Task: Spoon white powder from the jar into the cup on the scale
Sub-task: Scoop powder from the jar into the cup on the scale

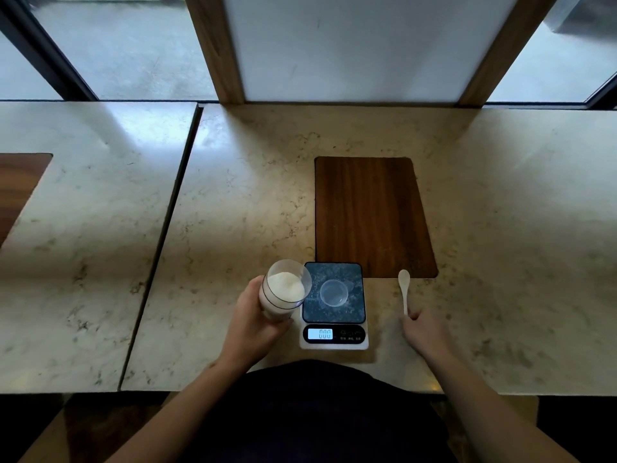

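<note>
Left hand (255, 317) grips the tilted jar (283, 290); right hand's (424, 330) fingertips touch the spoon (404, 290).

Your only legible reading is on the scale (334, 305): its lit display (320, 334), at the front left of the scale's white base, shows "000"; whether a decimal point sits among the digits cannot be told. Right of the display, on the same dark front panel, you have small button markings (350, 335) with a line of tiny print beneath, too blurred to read. No label or brand reads on the jar (283, 292) left of the scale, none on the cup (334, 293) on its platform, none on the spoon (404, 290) to its right.
</note>
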